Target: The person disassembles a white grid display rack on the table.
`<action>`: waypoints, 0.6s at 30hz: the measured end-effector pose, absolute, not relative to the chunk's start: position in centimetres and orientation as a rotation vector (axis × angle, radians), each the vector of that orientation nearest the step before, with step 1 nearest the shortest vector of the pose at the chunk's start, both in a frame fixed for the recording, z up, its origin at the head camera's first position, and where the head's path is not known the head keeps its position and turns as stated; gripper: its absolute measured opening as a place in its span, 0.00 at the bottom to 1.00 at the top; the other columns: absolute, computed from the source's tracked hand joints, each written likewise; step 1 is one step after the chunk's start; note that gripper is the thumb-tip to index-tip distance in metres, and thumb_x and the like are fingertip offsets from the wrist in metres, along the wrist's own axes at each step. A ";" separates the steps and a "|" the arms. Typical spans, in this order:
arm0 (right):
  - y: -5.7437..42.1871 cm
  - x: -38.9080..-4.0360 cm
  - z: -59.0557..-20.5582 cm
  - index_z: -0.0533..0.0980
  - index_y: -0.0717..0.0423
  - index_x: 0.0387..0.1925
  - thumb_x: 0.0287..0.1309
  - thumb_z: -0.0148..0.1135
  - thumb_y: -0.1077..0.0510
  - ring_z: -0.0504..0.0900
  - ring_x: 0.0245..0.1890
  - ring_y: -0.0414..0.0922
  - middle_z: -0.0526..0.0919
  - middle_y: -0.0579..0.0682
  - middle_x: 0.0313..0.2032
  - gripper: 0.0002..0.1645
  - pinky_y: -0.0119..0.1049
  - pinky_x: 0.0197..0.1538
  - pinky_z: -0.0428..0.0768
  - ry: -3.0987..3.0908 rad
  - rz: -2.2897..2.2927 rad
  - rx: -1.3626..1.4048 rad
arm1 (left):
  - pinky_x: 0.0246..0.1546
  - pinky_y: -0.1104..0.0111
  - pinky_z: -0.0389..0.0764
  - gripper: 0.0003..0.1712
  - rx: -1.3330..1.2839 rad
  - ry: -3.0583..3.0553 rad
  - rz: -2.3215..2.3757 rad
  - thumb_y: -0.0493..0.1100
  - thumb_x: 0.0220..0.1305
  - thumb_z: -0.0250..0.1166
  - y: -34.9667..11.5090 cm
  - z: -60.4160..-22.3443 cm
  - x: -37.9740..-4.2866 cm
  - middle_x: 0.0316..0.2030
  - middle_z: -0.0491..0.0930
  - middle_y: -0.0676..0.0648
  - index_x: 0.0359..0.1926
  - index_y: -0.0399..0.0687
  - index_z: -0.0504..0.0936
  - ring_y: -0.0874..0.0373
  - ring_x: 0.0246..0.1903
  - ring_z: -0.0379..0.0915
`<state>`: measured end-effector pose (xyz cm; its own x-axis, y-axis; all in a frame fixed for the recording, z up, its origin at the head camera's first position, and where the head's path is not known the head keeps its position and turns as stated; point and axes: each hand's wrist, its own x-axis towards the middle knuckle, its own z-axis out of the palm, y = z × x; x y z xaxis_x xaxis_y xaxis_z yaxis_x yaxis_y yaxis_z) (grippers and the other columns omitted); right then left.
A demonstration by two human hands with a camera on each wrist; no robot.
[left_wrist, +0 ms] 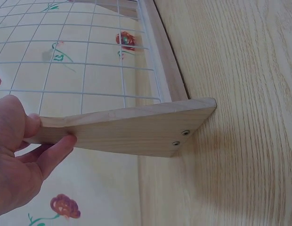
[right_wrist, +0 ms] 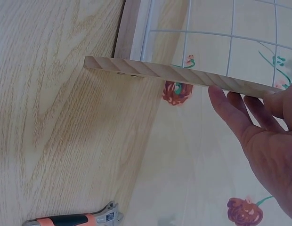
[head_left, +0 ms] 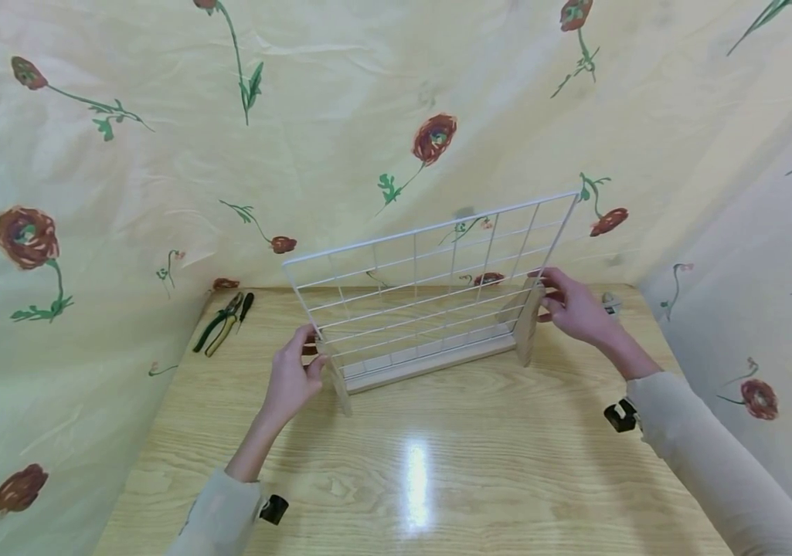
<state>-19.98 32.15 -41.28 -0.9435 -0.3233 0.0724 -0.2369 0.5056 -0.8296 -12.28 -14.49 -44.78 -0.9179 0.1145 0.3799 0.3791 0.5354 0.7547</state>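
A white wire grid [head_left: 415,266] stands upright in a wooden frame, its low crosspiece [head_left: 430,363] running between two wooden side pieces. My left hand [head_left: 294,371] grips the upper part of the left side piece [left_wrist: 132,127], thumb on one edge and fingers along the outer face. Two screw heads [left_wrist: 185,133] show near that piece's lower end. On the other side, my right hand [head_left: 572,305] holds the top of the right side piece [right_wrist: 155,70] between thumb and fingers. The grid's bottom wire lies along the crosspiece in the left wrist view.
Pliers [head_left: 224,323] and a black-handled screwdriver [head_left: 246,307] lie at the table's back left. An adjustable wrench [right_wrist: 75,219] with an orange and black handle lies to the right. Flower-patterned cloth [head_left: 340,154] rises behind the wooden table [head_left: 493,463].
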 end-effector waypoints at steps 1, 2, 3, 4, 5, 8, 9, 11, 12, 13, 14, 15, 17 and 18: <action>32.1 -19.9 -41.2 0.59 0.70 0.68 0.70 0.42 0.77 0.73 0.56 0.73 0.65 0.77 0.61 0.27 0.49 0.45 0.86 2.642 -1.439 -0.495 | 0.35 0.59 0.89 0.27 -0.412 -2.492 -1.322 0.19 0.54 0.66 -14.5 -44.8 -12.2 0.44 0.81 0.35 0.55 0.35 0.74 0.40 0.40 0.82; 32.1 -19.9 -41.2 0.59 0.69 0.68 0.70 0.42 0.76 0.73 0.56 0.73 0.66 0.77 0.61 0.27 0.50 0.45 0.86 2.642 -1.439 -0.496 | 0.35 0.59 0.89 0.27 -0.410 -2.494 -1.318 0.19 0.54 0.66 -14.6 -44.8 -12.2 0.44 0.81 0.35 0.55 0.35 0.74 0.40 0.40 0.82; 32.0 -19.9 -41.2 0.59 0.69 0.68 0.70 0.42 0.76 0.73 0.56 0.73 0.66 0.76 0.61 0.26 0.50 0.45 0.86 2.641 -1.439 -0.499 | 0.34 0.59 0.89 0.27 -0.408 -2.495 -1.314 0.19 0.54 0.66 -14.6 -44.8 -12.1 0.44 0.81 0.35 0.55 0.35 0.74 0.40 0.40 0.82; 32.0 -19.9 -41.2 0.59 0.69 0.68 0.70 0.42 0.76 0.72 0.56 0.73 0.66 0.76 0.61 0.26 0.50 0.45 0.86 2.637 -1.443 -0.501 | 0.34 0.60 0.89 0.27 -0.407 -2.496 -1.313 0.19 0.54 0.66 -14.6 -44.8 -12.1 0.44 0.81 0.35 0.55 0.35 0.74 0.40 0.40 0.82; 31.9 -19.8 -41.1 0.59 0.70 0.67 0.70 0.42 0.76 0.73 0.56 0.73 0.66 0.76 0.61 0.26 0.51 0.45 0.86 2.633 -1.448 -0.505 | 0.34 0.60 0.89 0.27 -0.405 -2.497 -1.308 0.19 0.54 0.67 -14.7 -44.8 -12.0 0.44 0.81 0.35 0.55 0.35 0.74 0.40 0.40 0.82; 31.8 -19.7 -41.1 0.59 0.71 0.67 0.69 0.41 0.77 0.73 0.56 0.73 0.66 0.77 0.60 0.26 0.52 0.45 0.86 2.617 -1.462 -0.517 | 0.34 0.61 0.89 0.27 -0.407 -2.498 -1.306 0.19 0.54 0.66 -14.7 -44.9 -11.8 0.43 0.81 0.35 0.55 0.35 0.74 0.40 0.40 0.81; 31.7 -19.7 -41.1 0.58 0.72 0.67 0.69 0.41 0.77 0.73 0.55 0.74 0.65 0.77 0.60 0.26 0.52 0.45 0.86 2.613 -1.464 -0.522 | 0.34 0.61 0.89 0.27 -0.407 -2.496 -1.307 0.19 0.54 0.67 -14.8 -44.9 -11.8 0.43 0.81 0.35 0.55 0.35 0.74 0.40 0.40 0.82; 31.6 -19.6 -41.1 0.59 0.72 0.67 0.69 0.41 0.78 0.73 0.55 0.73 0.65 0.77 0.60 0.26 0.52 0.45 0.86 2.609 -1.463 -0.526 | 0.34 0.61 0.89 0.26 -0.405 -2.492 -1.314 0.19 0.54 0.67 -14.8 -44.9 -11.7 0.43 0.81 0.35 0.54 0.35 0.74 0.40 0.40 0.82; 31.6 -19.6 -41.1 0.59 0.72 0.67 0.69 0.40 0.78 0.73 0.55 0.73 0.65 0.77 0.60 0.26 0.51 0.45 0.86 2.611 -1.458 -0.528 | 0.34 0.62 0.89 0.26 -0.402 -2.492 -1.317 0.18 0.54 0.67 -14.8 -44.9 -11.7 0.43 0.81 0.35 0.54 0.35 0.74 0.40 0.40 0.82; 31.6 -19.6 -41.1 0.59 0.72 0.67 0.68 0.41 0.78 0.73 0.55 0.73 0.65 0.77 0.60 0.26 0.51 0.45 0.86 2.617 -1.452 -0.532 | 0.35 0.62 0.89 0.26 -0.399 -2.491 -1.316 0.18 0.54 0.67 -14.9 -45.0 -11.6 0.43 0.81 0.35 0.54 0.35 0.74 0.40 0.40 0.82; 31.6 -19.5 -41.1 0.59 0.72 0.67 0.69 0.41 0.78 0.73 0.55 0.73 0.66 0.77 0.60 0.26 0.51 0.45 0.86 2.621 -1.447 -0.537 | 0.35 0.62 0.89 0.26 -0.395 -2.490 -1.315 0.18 0.54 0.67 -14.9 -45.0 -11.5 0.43 0.81 0.35 0.54 0.35 0.74 0.40 0.40 0.82; 31.6 -19.5 -41.1 0.59 0.72 0.66 0.69 0.41 0.78 0.73 0.55 0.73 0.66 0.77 0.60 0.26 0.50 0.45 0.86 2.625 -1.443 -0.545 | 0.35 0.62 0.89 0.26 -0.391 -2.491 -1.313 0.18 0.54 0.67 -14.9 -45.0 -11.5 0.43 0.81 0.35 0.53 0.35 0.74 0.40 0.40 0.82; 31.5 -19.5 -41.1 0.59 0.72 0.66 0.69 0.41 0.77 0.73 0.55 0.73 0.66 0.77 0.60 0.26 0.51 0.44 0.86 2.629 -1.440 -0.555 | 0.34 0.62 0.89 0.26 -0.383 -2.494 -1.307 0.18 0.53 0.67 -14.9 -45.0 -11.3 0.42 0.81 0.36 0.53 0.35 0.74 0.40 0.40 0.82; 31.5 -19.5 -41.1 0.59 0.72 0.67 0.69 0.41 0.77 0.73 0.55 0.73 0.66 0.77 0.60 0.26 0.51 0.44 0.86 2.629 -1.441 -0.560 | 0.34 0.62 0.89 0.26 -0.379 -2.495 -1.304 0.18 0.53 0.67 -14.9 -45.0 -11.3 0.42 0.81 0.36 0.53 0.35 0.74 0.41 0.40 0.82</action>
<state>-19.54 31.51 -41.12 -0.9285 -0.3591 0.0949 -0.2731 0.4871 -0.8296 -11.29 -14.92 -44.97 -0.9204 0.0930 0.3797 0.3649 0.5532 0.7489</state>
